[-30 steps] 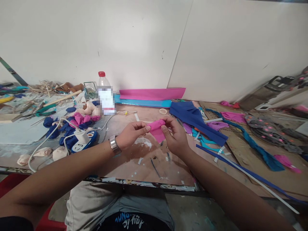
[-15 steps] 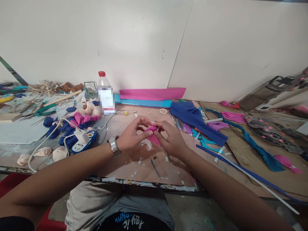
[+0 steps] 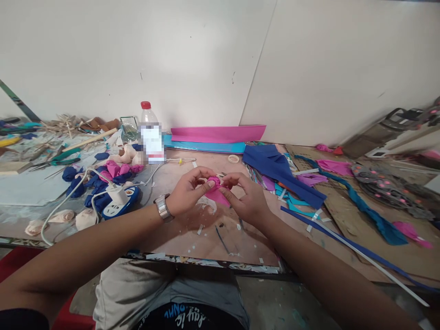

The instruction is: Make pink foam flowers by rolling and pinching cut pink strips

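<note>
Both of my hands pinch one small piece of pink crepe paper (image 3: pixel 217 196), held just above the table. Its upper part is gathered into a rolled, rose-like bud, and a flat flap hangs below. On the bud's left side, my left hand (image 3: pixel 193 189) grips it between thumb and fingers. My right hand (image 3: pixel 242 197) pinches it from the right, thumb toward me. The fingertips hide part of the bud. Behind the hands lies a roll of tape (image 3: pixel 233 159). Dark blue crepe paper (image 3: pixel 285 174) is spread out to the right.
At left, a blue power strip (image 3: pixel 118 204) with a white cable sits among blue and pink paper flowers (image 3: pixel 118 169). A red-capped bottle (image 3: pixel 146 112) stands behind a phone (image 3: pixel 153 144). A pink paper sheet (image 3: pixel 218 134) leans on the wall. Paper strips lie on cardboard (image 3: pixel 330 201) at right.
My fingers have shifted on the pink paper, and more of the rolled bud shows between them. The right fingertips have drawn slightly back. Other things stay where they were.
</note>
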The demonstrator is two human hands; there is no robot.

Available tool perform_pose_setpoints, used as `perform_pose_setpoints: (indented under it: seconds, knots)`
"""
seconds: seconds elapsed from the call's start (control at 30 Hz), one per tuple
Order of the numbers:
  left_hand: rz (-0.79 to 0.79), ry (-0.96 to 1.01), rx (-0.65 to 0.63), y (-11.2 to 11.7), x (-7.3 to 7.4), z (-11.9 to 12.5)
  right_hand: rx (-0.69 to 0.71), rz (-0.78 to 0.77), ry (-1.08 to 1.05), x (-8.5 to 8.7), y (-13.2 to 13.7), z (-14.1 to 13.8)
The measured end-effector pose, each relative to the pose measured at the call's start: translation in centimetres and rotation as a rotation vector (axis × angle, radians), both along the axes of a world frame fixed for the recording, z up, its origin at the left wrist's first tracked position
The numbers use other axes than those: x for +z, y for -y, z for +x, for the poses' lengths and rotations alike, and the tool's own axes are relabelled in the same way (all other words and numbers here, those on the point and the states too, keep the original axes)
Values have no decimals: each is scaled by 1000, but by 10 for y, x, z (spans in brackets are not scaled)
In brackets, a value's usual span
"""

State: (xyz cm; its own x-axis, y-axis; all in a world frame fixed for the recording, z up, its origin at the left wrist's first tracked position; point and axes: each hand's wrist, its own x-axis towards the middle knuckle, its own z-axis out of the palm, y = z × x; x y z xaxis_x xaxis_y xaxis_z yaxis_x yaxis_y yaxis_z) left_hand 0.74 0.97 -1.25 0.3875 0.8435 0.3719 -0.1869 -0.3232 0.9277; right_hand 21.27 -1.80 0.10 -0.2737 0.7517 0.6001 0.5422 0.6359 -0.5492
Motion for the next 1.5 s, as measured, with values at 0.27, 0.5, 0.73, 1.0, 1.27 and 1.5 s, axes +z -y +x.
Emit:
perform_pose_setpoints:
  seconds: [0.27,0.5,0.73,1.0,1.27,1.5]
  knots:
    - [-25,21,-51,-2,-4,0,-16,16,21,5,1,-1]
    - [-2,-44,-45,1,-3,-1,-14,-30,-11,9,4,-3]
    - [-38,-24,-53,1,-3,0,-16,-50,-30,7,3,-2]
    - [-54,59,-101,2,-1,1,9,-43,-42,10,4,-2]
    - [8,-36,-83,7,4,1,-28,-73,-60,9,5,-4]
    - [-51,3,-71,5,1,1,29,-53,-71,7,5,-5]
